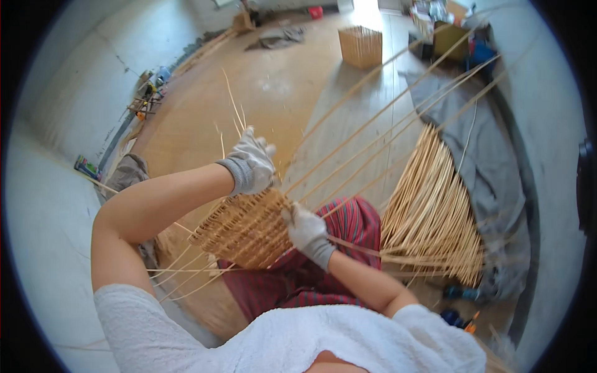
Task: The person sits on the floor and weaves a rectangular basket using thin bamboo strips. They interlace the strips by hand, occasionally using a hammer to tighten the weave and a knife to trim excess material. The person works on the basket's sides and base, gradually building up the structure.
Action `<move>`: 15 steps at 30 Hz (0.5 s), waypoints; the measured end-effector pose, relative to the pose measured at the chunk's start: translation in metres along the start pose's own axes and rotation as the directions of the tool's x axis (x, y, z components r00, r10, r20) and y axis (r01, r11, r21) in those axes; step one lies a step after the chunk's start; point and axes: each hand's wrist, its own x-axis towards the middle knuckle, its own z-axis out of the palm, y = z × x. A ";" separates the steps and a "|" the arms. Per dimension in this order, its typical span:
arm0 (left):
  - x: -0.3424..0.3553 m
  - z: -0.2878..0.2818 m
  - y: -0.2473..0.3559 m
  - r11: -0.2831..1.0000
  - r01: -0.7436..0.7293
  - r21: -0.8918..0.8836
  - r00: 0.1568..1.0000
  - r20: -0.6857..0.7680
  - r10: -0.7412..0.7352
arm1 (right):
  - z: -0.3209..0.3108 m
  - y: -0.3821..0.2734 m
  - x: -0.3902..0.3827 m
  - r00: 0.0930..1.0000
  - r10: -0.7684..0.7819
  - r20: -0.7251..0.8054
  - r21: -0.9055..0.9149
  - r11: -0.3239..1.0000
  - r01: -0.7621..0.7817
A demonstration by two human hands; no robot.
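A woven cane basket piece rests over my lap on a red striped cloth, long loose strands fanning out from its sides. My left hand, in a white glove with a grey cuff, is at its upper edge with fingers curled beside upright strands; what they hold is too small to make out. My right hand, gloved too, grips the right edge of the weave, where long canes run up toward the top right.
A large bundle of canes lies at the right on a grey sheet. A square wicker basket stands ahead on the floor. Boxes are piled at the back right. Tools and odds line the left wall, with a red bucket far back.
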 end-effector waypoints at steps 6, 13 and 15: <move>-0.023 0.036 -0.021 0.915 0.087 -0.393 0.989 0.147 -0.031 | -0.052 0.044 -0.028 0.872 0.222 0.436 0.095 0.952 -0.290; -0.092 -0.026 -0.098 0.957 0.203 -0.206 0.979 0.039 -0.199 | -0.003 -0.029 0.078 0.988 0.143 0.053 0.713 0.688 -0.137; -0.133 -0.067 -0.154 0.926 0.359 -0.115 0.916 -0.146 -0.374 | -0.030 -0.073 0.148 0.956 -0.062 -0.287 0.729 0.633 0.260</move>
